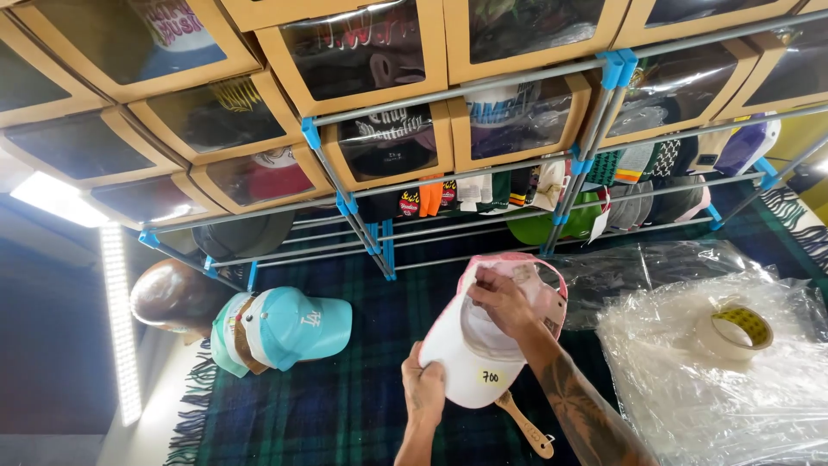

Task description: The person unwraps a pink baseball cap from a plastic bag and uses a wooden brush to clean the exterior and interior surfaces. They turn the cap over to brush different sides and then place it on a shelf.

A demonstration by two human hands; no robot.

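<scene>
A pink and white baseball cap [483,345] is turned with its inside and the underside of its brim towards me, a small yellow sticker on the brim. My left hand [424,387] grips the brim's lower left edge. My right hand [503,299] reaches into the crown, fingers on the inner band. A wooden handle [528,426] sticks out from under the brim.
Turquoise caps [285,330] lie stacked on the dark tartan blanket [345,406] at left, beside a brown rounded object [172,295]. A tape roll [735,330] rests on crumpled clear plastic [690,388] at right. Cardboard window boxes [362,52] holding caps fill a grey tube rack [586,138].
</scene>
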